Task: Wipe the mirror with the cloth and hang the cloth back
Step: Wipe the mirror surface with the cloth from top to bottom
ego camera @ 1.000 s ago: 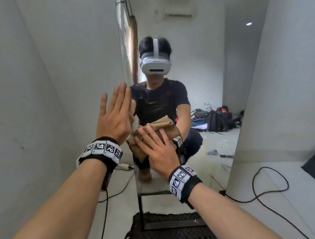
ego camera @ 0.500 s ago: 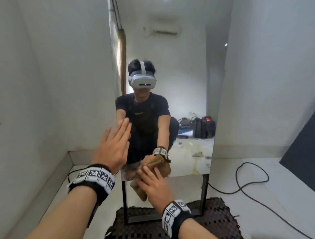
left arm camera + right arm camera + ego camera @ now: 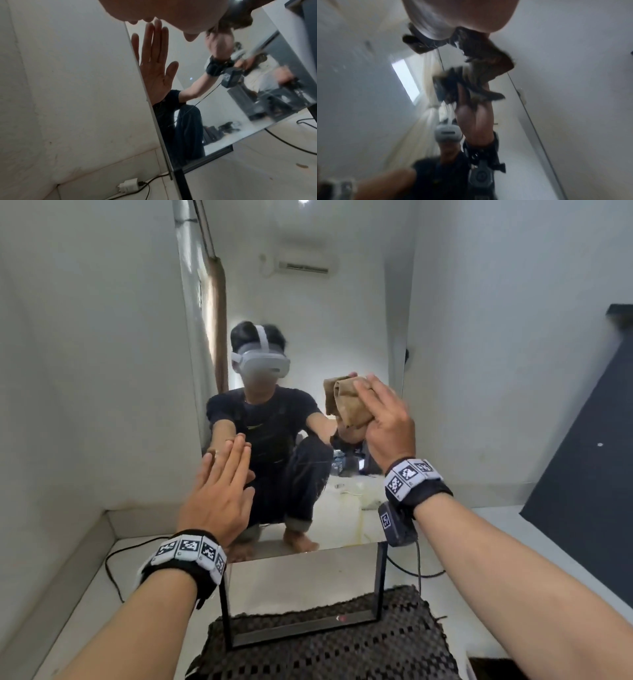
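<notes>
A tall mirror (image 3: 308, 313) stands on a black frame (image 3: 378, 583) in a white corner. My right hand (image 3: 387, 419) presses a folded brown cloth (image 3: 347, 402) flat against the glass near the mirror's right edge, about level with the reflected head. The cloth (image 3: 488, 56) bunches out from under the palm in the blurred right wrist view. My left hand (image 3: 224, 477) lies flat, fingers straight, against the mirror's left edge. Its palm is reflected in the mirror (image 3: 223, 108) in the left wrist view. The glass reflects a crouching person.
A dark woven mat (image 3: 325, 642) lies under the frame. A black cable (image 3: 113, 570) and a white plug (image 3: 129, 186) lie on the floor at the left, another cable (image 3: 283, 143) at the right. A dark panel (image 3: 582, 440) leans at the right. White walls stand close by.
My right hand has swept the cloth from the mirror's lower middle up to its right side. The left hand has stayed flat at the left edge.
</notes>
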